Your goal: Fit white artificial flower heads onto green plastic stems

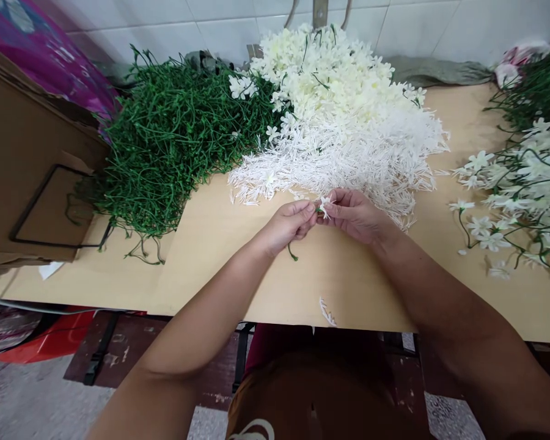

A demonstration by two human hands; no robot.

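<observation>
My left hand is closed around a green plastic stem, whose lower end hangs out below the fingers. Pinched in my right hand is a small white artificial flower, right where the two hands meet. The stem's upper end shows green beside the flower; whether it passes through the petals is hidden by the fingers. Just beyond the hands lies a heap of thin white stamen pieces, with a pile of cream-white flower heads behind it. A large tangle of green stems sits to the left.
Several stemmed white flowers lie at the right, with more green stems behind. A cardboard box and a black wire frame stand at the left. Loose white stamens rest near the front edge of the table.
</observation>
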